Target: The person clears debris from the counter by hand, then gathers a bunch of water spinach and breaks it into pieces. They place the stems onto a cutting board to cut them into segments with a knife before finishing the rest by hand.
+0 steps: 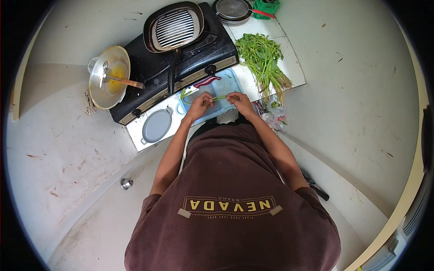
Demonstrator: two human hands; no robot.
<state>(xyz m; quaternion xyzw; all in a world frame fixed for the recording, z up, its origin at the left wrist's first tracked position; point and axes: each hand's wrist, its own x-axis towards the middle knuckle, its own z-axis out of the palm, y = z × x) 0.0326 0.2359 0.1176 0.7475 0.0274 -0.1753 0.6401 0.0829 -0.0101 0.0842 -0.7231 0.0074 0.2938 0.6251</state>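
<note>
Over the blue tray (231,81), the left hand (201,106) and right hand (240,102) each have a closed, pinching grip on a green stem (219,97), near the red-handled knife (207,81).

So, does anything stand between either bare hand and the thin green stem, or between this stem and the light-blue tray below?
Nothing visible does. The left hand and right hand hold the thin green stem above the light-blue tray; the knife with dark-red handle lies beyond them.

We see bright, even light with soft shadows, glare on the counter (296,74), walls curving with wide-lens distortion, and black corners.
</note>
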